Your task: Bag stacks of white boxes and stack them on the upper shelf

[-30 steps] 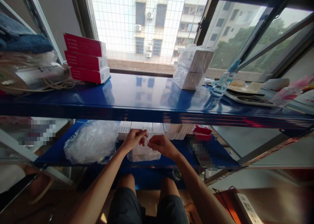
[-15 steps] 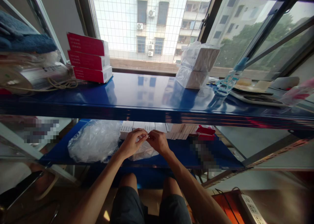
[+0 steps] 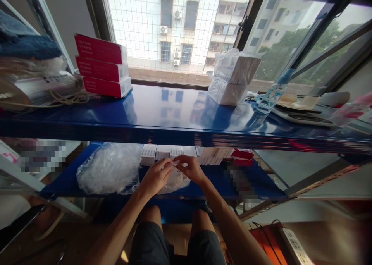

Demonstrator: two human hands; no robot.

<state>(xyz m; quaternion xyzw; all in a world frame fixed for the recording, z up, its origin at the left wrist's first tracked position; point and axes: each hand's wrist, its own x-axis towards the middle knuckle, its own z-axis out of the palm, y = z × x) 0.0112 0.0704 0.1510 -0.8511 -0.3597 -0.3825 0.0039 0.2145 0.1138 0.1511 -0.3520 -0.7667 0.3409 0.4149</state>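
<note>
Over the lower blue shelf, my left hand (image 3: pixel 157 176) and my right hand (image 3: pixel 190 168) meet with their fingertips almost touching. Both pinch a thin whitish edge that looks like the top of a clear plastic bag (image 3: pixel 176 181). The bag spreads below the hands, with something pale brownish inside that I cannot make out. Directly behind the hands stands a row of white boxes (image 3: pixel 148 153) with printed ends. A large heap of clear plastic bags (image 3: pixel 109 170) lies left of my left hand.
The blue upper shelf (image 3: pixel 174 114) crosses above the hands. On it stand red-and-white boxes (image 3: pixel 101 69), plastic-wrapped boxes (image 3: pixel 236 75) and a clear bottle (image 3: pixel 271 94). Red boxes (image 3: pixel 242 156) sit at the lower shelf's right. A power strip (image 3: pixel 295 245) is at bottom right.
My hands have dropped slightly, and the right fingers have opened out from a tighter curl. The bag beneath shows farther right. The view has shifted a little.
</note>
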